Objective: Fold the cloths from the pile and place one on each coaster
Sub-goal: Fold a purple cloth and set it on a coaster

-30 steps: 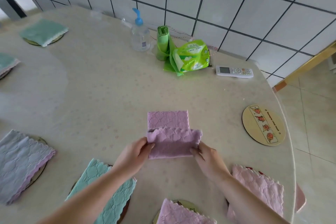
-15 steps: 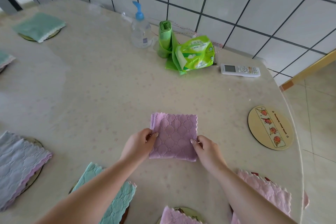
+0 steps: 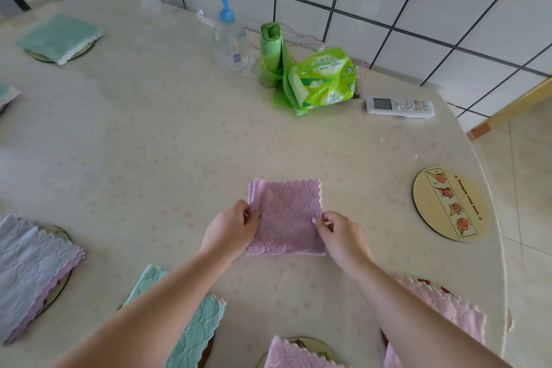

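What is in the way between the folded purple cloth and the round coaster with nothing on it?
Nothing visible. Bare tabletop lies between the folded purple quilted cloth, pinched at its sides by both hands, and the empty round cartoon-printed coaster to its right. The white remote control sits farther back.

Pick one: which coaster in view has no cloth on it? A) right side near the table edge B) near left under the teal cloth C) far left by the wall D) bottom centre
A: the coaster at the right, printed with a strip of cartoon figures, lies bare, while the purple cloth sits folded on the table, pinched at its sides by the left hand and right hand.
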### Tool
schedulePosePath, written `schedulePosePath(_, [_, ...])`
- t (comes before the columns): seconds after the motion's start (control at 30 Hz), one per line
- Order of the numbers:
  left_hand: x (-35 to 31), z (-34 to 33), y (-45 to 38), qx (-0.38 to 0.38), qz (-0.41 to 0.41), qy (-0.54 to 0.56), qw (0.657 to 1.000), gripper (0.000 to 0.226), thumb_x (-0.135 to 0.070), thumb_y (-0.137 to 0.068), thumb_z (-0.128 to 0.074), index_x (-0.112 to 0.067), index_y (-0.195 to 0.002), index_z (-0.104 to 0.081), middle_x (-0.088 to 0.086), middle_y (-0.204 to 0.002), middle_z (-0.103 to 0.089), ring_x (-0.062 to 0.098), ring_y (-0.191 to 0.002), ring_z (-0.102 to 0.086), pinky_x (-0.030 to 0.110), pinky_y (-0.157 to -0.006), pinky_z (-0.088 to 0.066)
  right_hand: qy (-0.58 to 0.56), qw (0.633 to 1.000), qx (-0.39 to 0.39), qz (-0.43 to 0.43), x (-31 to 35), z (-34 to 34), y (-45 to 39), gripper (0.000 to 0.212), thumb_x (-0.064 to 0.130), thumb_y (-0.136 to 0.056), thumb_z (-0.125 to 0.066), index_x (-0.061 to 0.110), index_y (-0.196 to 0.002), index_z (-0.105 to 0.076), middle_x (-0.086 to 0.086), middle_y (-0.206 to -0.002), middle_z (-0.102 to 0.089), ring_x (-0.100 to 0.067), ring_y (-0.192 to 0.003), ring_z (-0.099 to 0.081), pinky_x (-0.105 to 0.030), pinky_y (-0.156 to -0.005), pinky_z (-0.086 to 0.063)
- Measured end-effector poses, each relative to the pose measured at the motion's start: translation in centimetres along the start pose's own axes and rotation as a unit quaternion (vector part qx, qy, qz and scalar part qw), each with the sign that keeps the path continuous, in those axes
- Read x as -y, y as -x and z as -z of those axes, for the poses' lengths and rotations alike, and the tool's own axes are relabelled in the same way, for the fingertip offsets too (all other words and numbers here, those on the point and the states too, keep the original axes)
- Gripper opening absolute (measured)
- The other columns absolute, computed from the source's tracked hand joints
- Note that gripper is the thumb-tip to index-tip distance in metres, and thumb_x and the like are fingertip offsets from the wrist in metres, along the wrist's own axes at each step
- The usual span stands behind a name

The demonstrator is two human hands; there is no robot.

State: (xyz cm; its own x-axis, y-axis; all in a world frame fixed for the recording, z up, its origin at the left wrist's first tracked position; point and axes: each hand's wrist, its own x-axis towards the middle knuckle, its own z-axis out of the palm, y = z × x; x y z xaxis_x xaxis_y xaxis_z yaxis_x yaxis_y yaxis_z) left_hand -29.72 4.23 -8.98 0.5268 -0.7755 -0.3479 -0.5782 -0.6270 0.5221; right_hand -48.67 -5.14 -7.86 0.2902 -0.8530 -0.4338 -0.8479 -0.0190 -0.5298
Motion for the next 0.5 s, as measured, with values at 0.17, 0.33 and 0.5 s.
schedulePosePath(0.17, [-0.6,0.9,0.6,-0.106,-0.075,0.056,0.99,0.015,-0.03,-0.089,-0.052,-0.017,-0.088,-0.045,-0.004,-0.078,-0.049,0.02,-0.068,-0.048,0.03,-0.057,-0.037,-0.049,0.994,-0.092,0.032,0.6,0.8,0.1,0.015,0.024,-0.088,-0.056,0.02,-0.102,-0.056,0.006,-0.093,-0.056,-0.019,-0.08,-0.057,-0.034,-0.067,-0.048])
schedulePosePath(0.33, [-1.1,-0.6,-0.3,-0.087,-0.293,-0.133,0.943,0.04,-0.04,-0.084,-0.042,-0.019,-0.116,-0.057,0.0,-0.124,-0.056,0.019,-0.12,-0.047,0.037,-0.1,-0.039,0.091,0.959,-0.072,0.257,1.8,0.0,-1.0,0.037,0.018,-0.087,-0.054,0.017,-0.123,-0.056,-0.004,-0.131,-0.051,-0.023,-0.122,-0.046,-0.039,-0.102,-0.04])
schedulePosePath(0.5, [0.2,-2.2,-1.1,-0.017,-0.357,-0.266,0.895,0.062,-0.052,-0.087,-0.034,-0.013,-0.135,-0.045,0.008,-0.143,-0.044,0.025,-0.136,-0.035,0.046,-0.109,-0.018,0.262,0.923,-0.027,0.281,1.4,-2.9,-1.1,0.054,0.039,-0.08,-0.038,0.023,-0.129,-0.05,-0.007,-0.136,-0.053,-0.023,-0.128,-0.045,-0.05,-0.096,-0.043])
